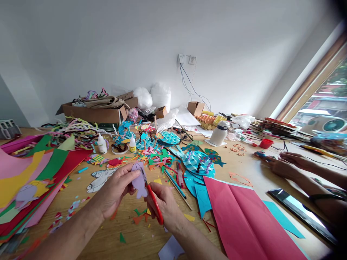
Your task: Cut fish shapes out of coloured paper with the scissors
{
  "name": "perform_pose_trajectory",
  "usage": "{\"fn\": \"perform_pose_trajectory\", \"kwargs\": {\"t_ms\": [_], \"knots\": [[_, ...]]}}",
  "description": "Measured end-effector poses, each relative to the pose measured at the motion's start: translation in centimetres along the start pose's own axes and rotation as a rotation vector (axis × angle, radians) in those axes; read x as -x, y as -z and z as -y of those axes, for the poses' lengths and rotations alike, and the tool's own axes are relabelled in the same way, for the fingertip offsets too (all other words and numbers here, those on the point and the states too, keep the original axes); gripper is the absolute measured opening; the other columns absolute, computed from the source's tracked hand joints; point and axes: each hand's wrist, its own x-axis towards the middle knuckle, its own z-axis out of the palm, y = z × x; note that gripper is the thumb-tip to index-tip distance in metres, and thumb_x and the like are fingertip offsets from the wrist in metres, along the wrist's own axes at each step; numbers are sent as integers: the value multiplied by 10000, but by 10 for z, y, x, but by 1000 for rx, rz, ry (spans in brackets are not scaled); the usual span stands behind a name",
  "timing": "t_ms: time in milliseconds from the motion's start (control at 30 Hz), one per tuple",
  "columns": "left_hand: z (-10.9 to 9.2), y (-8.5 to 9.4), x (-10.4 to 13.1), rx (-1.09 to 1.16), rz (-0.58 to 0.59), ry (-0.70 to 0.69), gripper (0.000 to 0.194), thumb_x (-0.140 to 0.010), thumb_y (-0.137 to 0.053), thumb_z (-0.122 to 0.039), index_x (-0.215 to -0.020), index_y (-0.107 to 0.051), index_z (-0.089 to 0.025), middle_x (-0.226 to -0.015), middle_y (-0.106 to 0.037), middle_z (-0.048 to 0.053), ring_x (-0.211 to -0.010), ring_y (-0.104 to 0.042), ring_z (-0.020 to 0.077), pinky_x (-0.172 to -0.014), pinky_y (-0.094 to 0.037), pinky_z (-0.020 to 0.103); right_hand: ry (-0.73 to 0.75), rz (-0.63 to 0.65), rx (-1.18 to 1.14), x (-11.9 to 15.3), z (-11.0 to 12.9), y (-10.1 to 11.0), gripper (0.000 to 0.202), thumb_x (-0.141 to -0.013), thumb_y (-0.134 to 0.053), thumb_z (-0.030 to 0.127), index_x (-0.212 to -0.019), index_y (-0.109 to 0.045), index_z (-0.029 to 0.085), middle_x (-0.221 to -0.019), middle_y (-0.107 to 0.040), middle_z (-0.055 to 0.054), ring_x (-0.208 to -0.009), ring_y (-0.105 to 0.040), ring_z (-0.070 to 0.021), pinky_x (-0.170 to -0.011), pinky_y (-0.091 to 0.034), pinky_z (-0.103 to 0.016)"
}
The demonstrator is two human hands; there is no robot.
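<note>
Between thumb and fingers, my left hand (pixel 119 186) pinches a lilac paper fish (pixel 140 185) above the wooden table. My right hand (pixel 164 202) grips red-handled scissors (pixel 155 206), whose blades lie along the right edge of the fish. Beneath my hands are green, orange and yellow paper scraps (pixel 141 216). A piece of lilac paper (pixel 171 249) lies below my right wrist. To the left of my left hand rest white fish cutouts (pixel 99 183) with drawn outlines. A teal pencil (pixel 175 183) and red pens (pixel 179 175) lie just beyond my right hand.
Coloured paper sheets (pixel 62 162) are stacked at left. Glue bottles (pixel 102 144) and blue woven paper pieces (pixel 193 162) stand or lie mid-table. A large red sheet (pixel 244 220) and a tablet (pixel 300 213) lie at right, beside another person's hands (pixel 284 164). A white bottle (pixel 219 133) stands behind.
</note>
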Motion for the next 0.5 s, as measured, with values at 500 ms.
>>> {"fn": "perform_pose_trajectory", "kwargs": {"t_ms": [500], "knots": [[0,0,-1,24,-54,-16,158,-693,-633,-331,-719,-579,-184,-536,-535,-56,-484,-428,78,-431,-362,170,60,-41,89,-3,-5,-1,341,-813,-426,398,-550,-365,189,-469,-299,68,-468,-293,-76,-452,-192,-221]]}}
